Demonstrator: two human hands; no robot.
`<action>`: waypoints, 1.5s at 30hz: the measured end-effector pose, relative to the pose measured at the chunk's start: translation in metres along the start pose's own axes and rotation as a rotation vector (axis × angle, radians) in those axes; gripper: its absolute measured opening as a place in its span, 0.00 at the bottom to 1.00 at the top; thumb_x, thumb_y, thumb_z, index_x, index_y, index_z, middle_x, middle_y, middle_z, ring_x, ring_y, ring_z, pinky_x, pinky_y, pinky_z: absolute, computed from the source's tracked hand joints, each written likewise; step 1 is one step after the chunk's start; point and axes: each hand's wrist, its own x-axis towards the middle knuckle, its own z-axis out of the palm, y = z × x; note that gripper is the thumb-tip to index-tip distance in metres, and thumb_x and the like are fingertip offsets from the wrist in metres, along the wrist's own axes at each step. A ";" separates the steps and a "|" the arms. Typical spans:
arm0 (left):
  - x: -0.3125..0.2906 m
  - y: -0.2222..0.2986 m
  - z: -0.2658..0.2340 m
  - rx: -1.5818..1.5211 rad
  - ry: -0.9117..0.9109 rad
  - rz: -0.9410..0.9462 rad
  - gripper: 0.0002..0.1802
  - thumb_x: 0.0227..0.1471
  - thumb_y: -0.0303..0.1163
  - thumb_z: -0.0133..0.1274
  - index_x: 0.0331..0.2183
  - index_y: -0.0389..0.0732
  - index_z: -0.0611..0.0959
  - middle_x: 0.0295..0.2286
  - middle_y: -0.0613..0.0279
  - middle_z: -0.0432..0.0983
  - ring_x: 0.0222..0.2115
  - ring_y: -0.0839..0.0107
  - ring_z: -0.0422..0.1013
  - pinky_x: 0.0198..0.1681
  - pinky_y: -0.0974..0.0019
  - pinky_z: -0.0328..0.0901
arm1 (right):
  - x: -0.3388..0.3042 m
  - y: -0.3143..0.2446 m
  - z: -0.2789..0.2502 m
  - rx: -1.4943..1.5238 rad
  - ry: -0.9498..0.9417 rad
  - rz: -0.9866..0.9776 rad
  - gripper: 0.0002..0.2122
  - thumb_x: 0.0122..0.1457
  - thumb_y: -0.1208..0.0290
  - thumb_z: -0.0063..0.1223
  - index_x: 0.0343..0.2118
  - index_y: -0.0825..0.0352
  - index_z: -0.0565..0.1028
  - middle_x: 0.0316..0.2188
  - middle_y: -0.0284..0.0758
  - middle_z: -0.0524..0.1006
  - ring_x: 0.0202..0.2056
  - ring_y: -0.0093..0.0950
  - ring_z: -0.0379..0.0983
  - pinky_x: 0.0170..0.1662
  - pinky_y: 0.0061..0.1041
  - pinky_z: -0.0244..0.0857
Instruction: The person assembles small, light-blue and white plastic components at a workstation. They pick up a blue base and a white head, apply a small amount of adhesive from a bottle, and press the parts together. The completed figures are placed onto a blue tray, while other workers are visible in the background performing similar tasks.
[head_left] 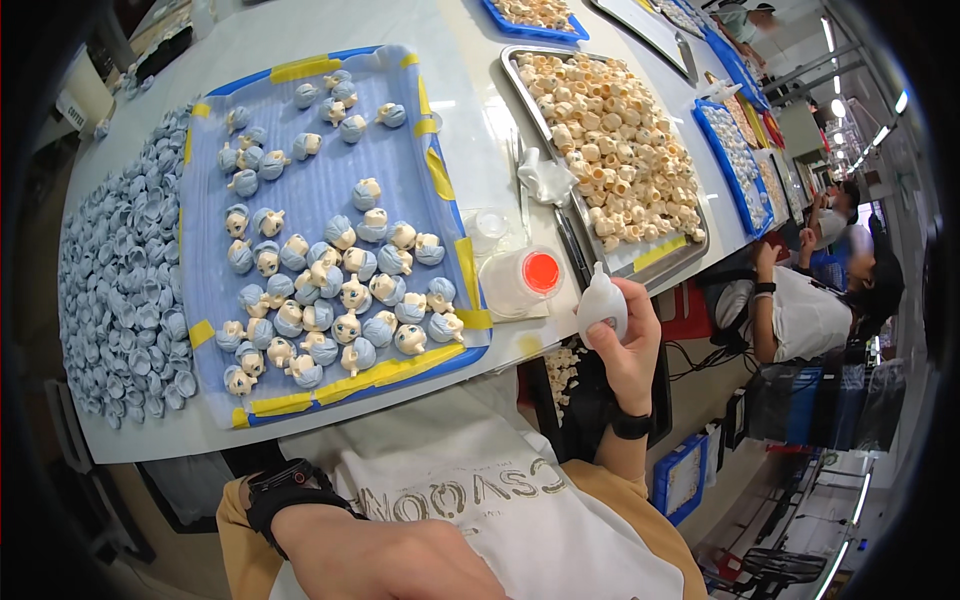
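Note:
In my right hand point(628, 345) is a small white squeeze bottle point(603, 308) with a pointed nozzle, held upright beside the table's front edge. My left hand point(425, 565) lies low in front of my chest, its back showing and its fingers cut off by the lower edge, so what they hold is hidden. A blue tray point(330, 170) edged with yellow tape bears several small doll heads point(347, 328) with pale blue hair pieces. Left of it is a heap of loose pale blue hair shells point(130, 290). A metal tray point(690, 240) holds many cream head pieces point(620, 140).
A clear jar with a red disc point(515, 283) stands between the trays, near a crumpled white wipe point(546, 180) and dark tweezers point(572, 245). More blue trays point(735, 165) line the far right. A person in a white shirt point(808, 315) sits at the right.

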 end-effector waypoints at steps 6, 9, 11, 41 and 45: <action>0.000 0.001 0.000 -0.003 0.001 -0.001 0.11 0.45 0.28 0.60 0.32 0.31 0.81 0.18 0.61 0.71 0.12 0.75 0.60 0.15 0.71 0.54 | -0.001 -0.005 0.011 0.128 -0.033 0.075 0.17 0.48 0.78 0.57 0.41 0.70 0.66 0.32 0.30 0.73 0.33 0.15 0.68 0.37 0.15 0.63; -0.001 0.001 0.001 -0.009 0.012 0.001 0.11 0.45 0.28 0.59 0.31 0.31 0.81 0.17 0.61 0.71 0.11 0.75 0.60 0.15 0.71 0.53 | -0.001 -0.002 0.014 0.136 -0.045 0.087 0.17 0.48 0.78 0.57 0.41 0.71 0.66 0.32 0.30 0.73 0.33 0.15 0.69 0.37 0.16 0.64; -0.004 -0.004 -0.002 0.017 -0.017 0.041 0.11 0.45 0.28 0.60 0.31 0.31 0.81 0.17 0.61 0.71 0.11 0.75 0.60 0.15 0.72 0.53 | -0.001 0.000 0.014 0.132 -0.054 0.092 0.17 0.49 0.77 0.57 0.41 0.71 0.66 0.32 0.30 0.73 0.33 0.15 0.69 0.37 0.16 0.64; -0.006 -0.006 -0.003 0.025 -0.019 0.047 0.11 0.44 0.27 0.60 0.32 0.31 0.81 0.22 0.58 0.75 0.12 0.74 0.61 0.15 0.72 0.55 | -0.002 -0.015 0.010 -0.199 0.072 -0.057 0.13 0.45 0.79 0.59 0.35 0.71 0.71 0.28 0.32 0.72 0.30 0.19 0.68 0.34 0.17 0.63; -0.002 0.003 -0.004 0.038 -0.015 0.026 0.11 0.44 0.27 0.60 0.32 0.31 0.81 0.20 0.59 0.74 0.12 0.74 0.61 0.15 0.72 0.54 | 0.010 -0.022 0.004 -0.324 0.063 -0.168 0.13 0.43 0.79 0.60 0.34 0.70 0.73 0.27 0.33 0.73 0.29 0.21 0.69 0.33 0.19 0.63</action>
